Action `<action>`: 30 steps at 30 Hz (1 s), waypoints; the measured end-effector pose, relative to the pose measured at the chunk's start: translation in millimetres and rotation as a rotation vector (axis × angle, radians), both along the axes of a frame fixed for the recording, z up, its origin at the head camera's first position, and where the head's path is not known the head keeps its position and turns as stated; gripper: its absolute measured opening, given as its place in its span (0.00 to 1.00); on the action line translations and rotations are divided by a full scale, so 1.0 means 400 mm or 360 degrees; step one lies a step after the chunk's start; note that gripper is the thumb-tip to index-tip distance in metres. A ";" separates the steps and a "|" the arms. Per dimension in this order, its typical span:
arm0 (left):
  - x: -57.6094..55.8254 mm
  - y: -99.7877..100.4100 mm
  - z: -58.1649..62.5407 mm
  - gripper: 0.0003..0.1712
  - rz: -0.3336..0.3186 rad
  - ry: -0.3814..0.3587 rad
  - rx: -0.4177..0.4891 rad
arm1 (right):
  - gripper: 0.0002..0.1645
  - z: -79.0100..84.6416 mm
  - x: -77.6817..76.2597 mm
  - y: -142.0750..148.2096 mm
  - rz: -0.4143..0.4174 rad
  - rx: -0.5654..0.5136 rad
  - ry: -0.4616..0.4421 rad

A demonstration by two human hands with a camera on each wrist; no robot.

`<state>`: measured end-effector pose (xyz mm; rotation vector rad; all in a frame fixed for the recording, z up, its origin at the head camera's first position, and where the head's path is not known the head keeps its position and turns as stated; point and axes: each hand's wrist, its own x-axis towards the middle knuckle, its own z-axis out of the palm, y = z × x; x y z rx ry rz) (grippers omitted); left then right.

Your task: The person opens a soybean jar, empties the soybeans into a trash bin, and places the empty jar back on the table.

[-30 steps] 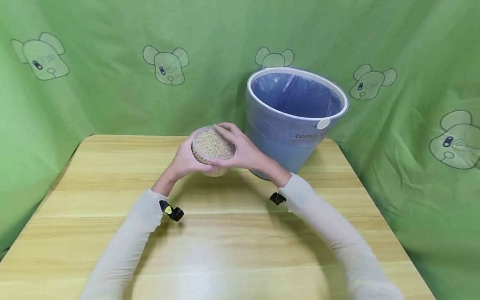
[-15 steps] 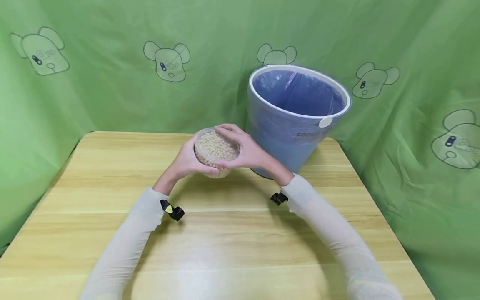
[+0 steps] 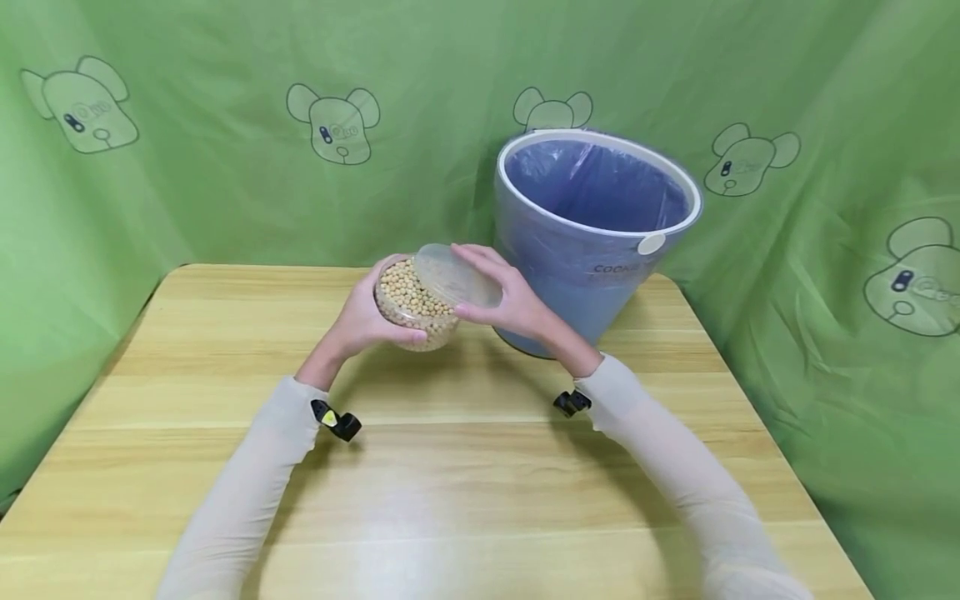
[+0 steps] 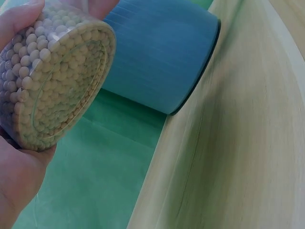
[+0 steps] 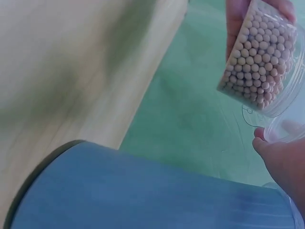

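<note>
My left hand grips a clear round plastic jar from its left side, thumb along the near wall. Small pale round beans or beads nearly fill it. In the left wrist view the jar's base is tilted and held up off the table. My right hand pinches the translucent lid by its edge. The lid stands tilted over the right part of the jar's mouth, which is uncovered on the left. In the right wrist view the lid is apart from the jar's rim along the visible side.
A blue bin with a white rim and a plastic liner stands at the back right of the wooden table, just behind my right hand. Green curtain hangs behind the table and along both sides.
The lid, closed on the jar before, has come off its mouth and moved right with my right hand. My left hand and the jar have shifted slightly left.
</note>
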<state>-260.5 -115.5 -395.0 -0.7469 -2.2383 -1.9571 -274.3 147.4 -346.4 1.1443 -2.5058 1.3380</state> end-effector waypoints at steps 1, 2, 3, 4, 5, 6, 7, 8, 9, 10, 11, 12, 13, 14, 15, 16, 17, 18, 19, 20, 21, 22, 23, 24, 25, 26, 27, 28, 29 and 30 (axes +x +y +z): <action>-0.001 -0.003 0.000 0.66 0.0009 0.0007 0.0009 | 0.51 -0.003 0.004 0.006 -0.0003 -0.0001 0.0001; -0.002 -0.006 0.000 0.66 0.0018 0.0016 0.0013 | 0.51 -0.007 0.008 0.012 -0.0004 0.0000 0.0001; -0.004 -0.009 -0.001 0.66 0.0027 0.0021 0.0018 | 0.51 -0.010 0.013 0.018 -0.0005 0.0002 0.0002; -0.005 -0.013 -0.001 0.66 0.0042 0.0023 0.0016 | 0.52 -0.014 0.018 0.025 -0.0007 0.0005 0.0007; -0.006 -0.017 -0.002 0.65 0.0057 0.0022 0.0013 | 0.52 -0.019 0.022 0.031 -0.0005 0.0006 0.0017; -0.007 -0.021 -0.003 0.65 0.0072 0.0018 0.0013 | 0.53 -0.024 0.025 0.037 -0.0004 0.0011 0.0027; -0.007 -0.027 -0.004 0.65 0.0087 0.0008 0.0011 | 0.54 -0.030 0.028 0.043 -0.0002 0.0019 0.0038; -0.007 -0.033 -0.004 0.65 0.0102 -0.0001 0.0013 | 0.55 -0.036 0.031 0.049 0.0001 0.0027 0.0048; -0.006 -0.039 -0.003 0.65 0.0117 -0.0016 0.0017 | 0.55 -0.042 0.034 0.054 -0.0003 0.0042 0.0056; -0.006 -0.045 -0.003 0.65 0.0132 -0.0022 0.0020 | 0.56 -0.049 0.036 0.059 -0.0003 0.0058 0.0068; -0.006 -0.051 -0.001 0.65 0.0148 -0.0028 0.0029 | 0.57 -0.055 0.038 0.064 -0.0001 0.0074 0.0077; -0.006 -0.057 0.000 0.65 0.0163 -0.0031 0.0036 | 0.58 -0.061 0.039 0.069 -0.0005 0.0096 0.0084; -0.007 -0.063 0.001 0.65 0.0179 -0.0033 0.0042 | 0.58 -0.067 0.040 0.073 -0.0008 0.0116 0.0093; -0.007 -0.067 0.003 0.65 0.0190 -0.0031 0.0049 | 0.60 -0.072 0.042 0.078 -0.0009 0.0142 0.0104; -0.007 -0.070 0.005 0.65 0.0202 -0.0031 0.0052 | 0.60 -0.077 0.044 0.082 -0.0009 0.0168 0.0110; -0.008 -0.074 0.006 0.64 0.0212 -0.0028 0.0058 | 0.61 -0.083 0.046 0.087 -0.0003 0.0192 0.0119; -0.009 -0.076 0.007 0.64 0.0222 -0.0030 0.0063 | 0.61 -0.090 0.048 0.091 0.0001 0.0222 0.0127; -0.009 -0.078 0.009 0.64 0.0230 -0.0030 0.0065 | 0.61 -0.097 0.049 0.096 0.0005 0.0257 0.0129; -0.009 -0.080 0.010 0.64 0.0237 -0.0032 0.0072 | 0.61 -0.104 0.052 0.100 0.0010 0.0297 0.0128; -0.008 -0.081 0.013 0.64 0.0239 -0.0030 0.0079 | 0.61 -0.112 0.054 0.103 0.0016 0.0339 0.0124; -0.008 -0.083 0.015 0.63 0.0245 -0.0029 0.0090 | 0.62 -0.119 0.057 0.107 0.0017 0.0386 0.0117; -0.008 -0.084 0.018 0.63 0.0248 -0.0025 0.0096 | 0.63 -0.127 0.059 0.110 0.0015 0.0436 0.0107; -0.007 -0.085 0.020 0.63 0.0251 -0.0020 0.0102 | 0.64 -0.135 0.061 0.113 0.0010 0.0489 0.0095; -0.007 -0.087 0.023 0.63 0.0255 -0.0017 0.0110 | 0.65 -0.142 0.064 0.116 0.0005 0.0541 0.0085; -0.006 -0.088 0.026 0.63 0.0261 -0.0018 0.0114 | 0.66 -0.148 0.067 0.119 0.0002 0.0589 0.0077; -0.006 -0.090 0.027 0.63 0.0264 -0.0018 0.0120 | 0.67 -0.155 0.069 0.121 0.0000 0.0641 0.0079; -0.005 -0.091 0.029 0.62 0.0272 -0.0020 0.0121 | 0.68 -0.161 0.071 0.123 0.0001 0.0690 0.0085; -0.005 -0.093 0.030 0.62 0.0276 -0.0021 0.0125 | 0.68 -0.166 0.073 0.124 0.0003 0.0737 0.0092; -0.005 -0.095 0.031 0.62 0.0281 -0.0023 0.0131 | 0.69 -0.172 0.074 0.124 0.0008 0.0781 0.0109; -0.005 -0.097 0.033 0.62 0.0286 -0.0024 0.0136 | 0.69 -0.176 0.075 0.125 0.0014 0.0823 0.0127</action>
